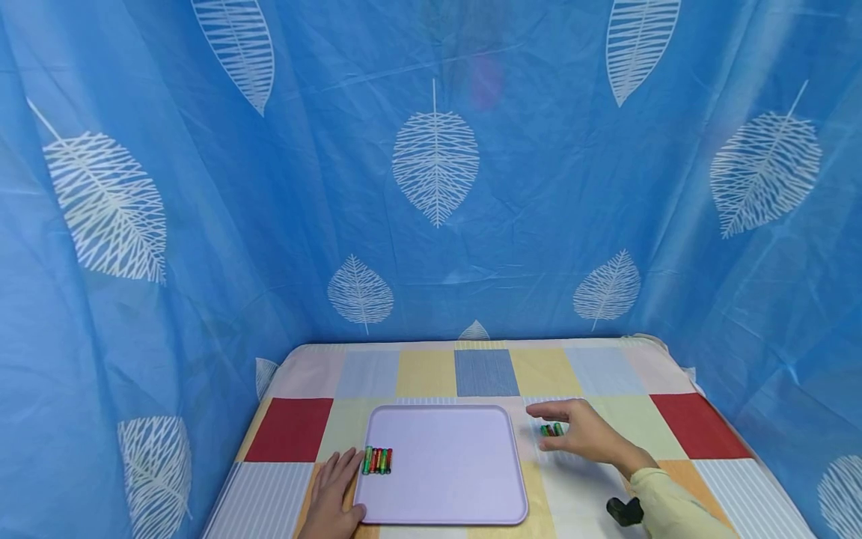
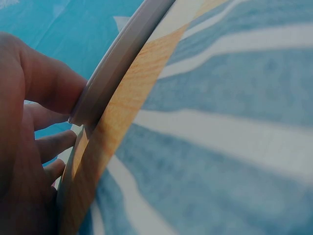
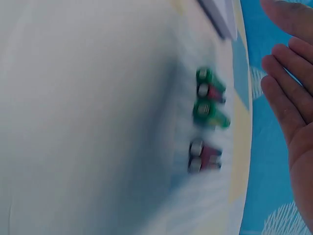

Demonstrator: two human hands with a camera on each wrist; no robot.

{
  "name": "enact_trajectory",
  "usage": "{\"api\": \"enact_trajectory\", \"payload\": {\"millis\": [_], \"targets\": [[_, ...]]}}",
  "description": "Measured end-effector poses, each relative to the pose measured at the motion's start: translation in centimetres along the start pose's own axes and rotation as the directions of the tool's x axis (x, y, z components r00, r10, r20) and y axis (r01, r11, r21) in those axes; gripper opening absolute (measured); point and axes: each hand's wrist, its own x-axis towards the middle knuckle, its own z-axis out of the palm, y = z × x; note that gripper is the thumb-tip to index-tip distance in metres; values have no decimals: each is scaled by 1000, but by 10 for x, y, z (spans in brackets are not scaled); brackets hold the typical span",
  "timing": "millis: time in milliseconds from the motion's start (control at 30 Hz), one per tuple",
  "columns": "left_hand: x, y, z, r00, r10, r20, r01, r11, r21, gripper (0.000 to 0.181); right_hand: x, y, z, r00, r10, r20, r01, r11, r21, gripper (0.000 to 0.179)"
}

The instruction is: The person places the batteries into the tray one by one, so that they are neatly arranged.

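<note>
Several small green and red batteries lie side by side in a row at the left end of a lilac tray. My left hand rests at the tray's left edge, fingers extended; in the left wrist view its thumb touches the rim. To the right of the tray, my right hand hovers with thumb and fingers spread apart, holding nothing. Beside it on the cloth are more green and red batteries, partly covered by the hand. The right wrist view shows several of these batteries, blurred, apart from the fingers.
A patchwork cloth covers the table. Blue curtains with white leaf prints enclose the back and sides. A black object sits by the right sleeve.
</note>
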Motion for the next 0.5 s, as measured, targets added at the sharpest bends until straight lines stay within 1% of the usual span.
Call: {"api": "enact_trajectory", "payload": {"millis": [133, 233, 467, 500], "targets": [[-1, 2, 0, 1000, -9, -4, 9, 1000, 8, 90, -11, 10, -8, 999, 35, -12, -35, 999, -20, 64], [-2, 3, 1, 1000, -19, -6, 19, 1000, 16, 90, -18, 15, -14, 999, 42, -22, -43, 998, -40, 65], [-2, 5, 2, 1000, -25, -9, 25, 999, 21, 89, -30, 23, -25, 995, 98, -36, -100, 993, -63, 63], [-3, 6, 2, 1000, -22, -11, 23, 1000, 22, 89, -31, 24, -26, 995, 93, -34, -95, 993, -72, 63]]}}
